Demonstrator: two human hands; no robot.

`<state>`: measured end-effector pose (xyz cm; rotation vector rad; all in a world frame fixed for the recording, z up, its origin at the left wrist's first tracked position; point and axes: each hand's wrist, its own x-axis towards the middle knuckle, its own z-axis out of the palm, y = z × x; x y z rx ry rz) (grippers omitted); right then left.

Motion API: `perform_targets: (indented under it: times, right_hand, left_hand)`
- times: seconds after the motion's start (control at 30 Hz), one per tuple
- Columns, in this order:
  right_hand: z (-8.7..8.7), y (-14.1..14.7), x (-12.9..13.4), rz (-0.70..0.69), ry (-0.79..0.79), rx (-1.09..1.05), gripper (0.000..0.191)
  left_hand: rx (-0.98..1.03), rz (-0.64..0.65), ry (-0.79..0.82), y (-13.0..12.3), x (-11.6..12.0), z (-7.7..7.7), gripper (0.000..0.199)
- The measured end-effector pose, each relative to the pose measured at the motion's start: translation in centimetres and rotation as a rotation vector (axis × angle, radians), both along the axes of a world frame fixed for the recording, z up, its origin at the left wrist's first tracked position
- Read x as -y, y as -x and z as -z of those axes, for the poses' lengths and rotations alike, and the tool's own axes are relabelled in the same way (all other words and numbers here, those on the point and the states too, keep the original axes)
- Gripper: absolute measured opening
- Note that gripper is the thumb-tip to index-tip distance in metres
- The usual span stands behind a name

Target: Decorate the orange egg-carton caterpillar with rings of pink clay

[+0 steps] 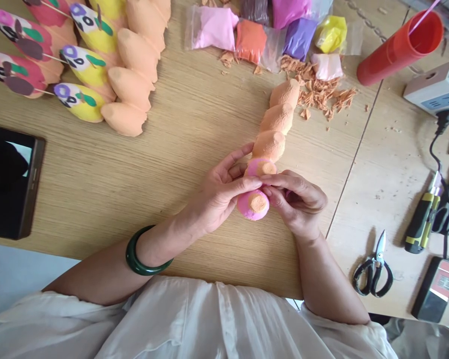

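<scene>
A strip of joined peach-coloured, rounded cones (275, 119), like part of an egg carton, runs away from me over the table. Its two nearest cones are wrapped in pink clay (252, 213), with their blunt peach tips left bare. My left hand (222, 192) grips the strip from the left, thumb pressed on the pink between these two cones. On the other side, my right hand (297, 199) has its fingers and thumb pinched together against the pink clay, close to the left thumb. Whatever lies between the right fingertips is mostly hidden.
Bags of coloured clay (215, 29) and peach shavings (320, 92) lie beyond the strip. Painted cone rows (84, 102) stand upper left, above a phone (9, 182). Rightward are a red cup (392, 55), power strip (439, 92), scissors (374, 271) and a utility knife (419, 222).
</scene>
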<state>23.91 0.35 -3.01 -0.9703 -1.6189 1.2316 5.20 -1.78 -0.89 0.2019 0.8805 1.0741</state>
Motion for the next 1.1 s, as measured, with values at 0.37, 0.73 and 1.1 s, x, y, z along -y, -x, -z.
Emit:
perform_targets:
  times: [0.37,0.73,1.1]
  right_hand:
    - [-0.2,0.5,0.5,0.073,-0.119,-0.013,0.016]
    - [0.1,0.6,0.4,0.074,-0.145,-0.006,0.015]
    - [-0.2,0.8,0.0,0.281,0.299,-0.155,0.028]
  left_hand:
    - [-0.047,0.011,-0.066,-0.2,0.3,0.7,0.066]
    - [0.007,0.011,-0.066,0.0,0.2,0.5,0.064]
    - [0.067,-0.034,0.046,0.1,-0.4,-0.6,0.048]
